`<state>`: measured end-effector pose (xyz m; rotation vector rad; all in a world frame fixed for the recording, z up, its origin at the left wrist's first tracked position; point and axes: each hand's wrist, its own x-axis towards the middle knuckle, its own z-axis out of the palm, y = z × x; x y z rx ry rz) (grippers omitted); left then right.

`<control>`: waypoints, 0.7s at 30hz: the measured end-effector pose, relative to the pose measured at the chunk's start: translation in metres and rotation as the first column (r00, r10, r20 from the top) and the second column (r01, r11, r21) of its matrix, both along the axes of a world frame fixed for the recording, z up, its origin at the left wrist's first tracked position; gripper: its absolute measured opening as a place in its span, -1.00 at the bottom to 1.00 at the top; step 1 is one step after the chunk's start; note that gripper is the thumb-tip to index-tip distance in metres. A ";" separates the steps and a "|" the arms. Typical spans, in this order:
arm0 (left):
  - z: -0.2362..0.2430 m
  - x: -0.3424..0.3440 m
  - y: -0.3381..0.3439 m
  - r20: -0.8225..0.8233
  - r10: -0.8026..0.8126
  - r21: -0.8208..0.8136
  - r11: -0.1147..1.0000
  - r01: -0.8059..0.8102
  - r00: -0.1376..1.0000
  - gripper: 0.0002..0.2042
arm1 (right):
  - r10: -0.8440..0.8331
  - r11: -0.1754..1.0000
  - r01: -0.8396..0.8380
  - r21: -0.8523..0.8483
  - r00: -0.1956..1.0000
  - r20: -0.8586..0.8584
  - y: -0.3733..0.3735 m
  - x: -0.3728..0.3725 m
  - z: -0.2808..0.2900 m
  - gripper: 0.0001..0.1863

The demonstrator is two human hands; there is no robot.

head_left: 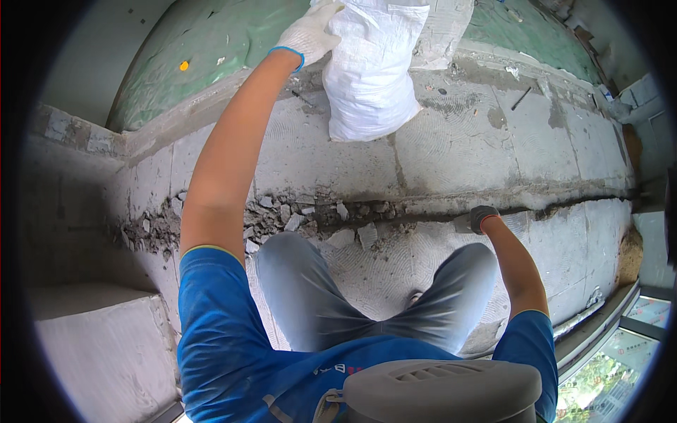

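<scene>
In a white knit glove with a blue cuff, my left hand (310, 34) is stretched far forward, closed on the upper left side of a white woven sack (370, 74). The sack looks full and stands on the bare concrete; its top runs out of view. My right hand (482, 218), in a dark grey glove, is low at the right by a narrow trench (430, 217). Its fingers are mostly hidden and look curled. A blurred flat grey shape beside the glove could be a tool, but I cannot make it out.
Broken concrete rubble (293, 220) fills the trench's left part, near my knees. Green sheeting (233, 44) covers the floor beyond a low ledge, with an orange bit (184, 65) on it. A dark rod (521, 99) lies at the far right. A pale block (106, 352) stands at the near left.
</scene>
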<state>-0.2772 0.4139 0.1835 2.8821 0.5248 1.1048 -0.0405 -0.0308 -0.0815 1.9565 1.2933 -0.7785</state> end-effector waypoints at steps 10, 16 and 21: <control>0.026 0.071 0.050 -0.619 -0.048 -0.015 0.999 0.049 0.784 -0.71 | -0.244 0.907 0.106 0.408 0.922 0.302 -0.011 -0.104 -0.046 -0.80; -0.009 0.008 -0.050 -0.419 -0.246 0.317 0.862 0.395 0.874 -0.89 | -0.471 0.844 0.310 0.438 0.820 0.327 -0.040 -0.146 -0.060 -0.83; 0.014 -0.025 -0.022 -0.422 -0.138 0.209 0.947 0.244 0.896 -0.76 | -0.617 0.748 0.445 0.492 0.740 0.268 -0.051 -0.146 -0.062 -0.83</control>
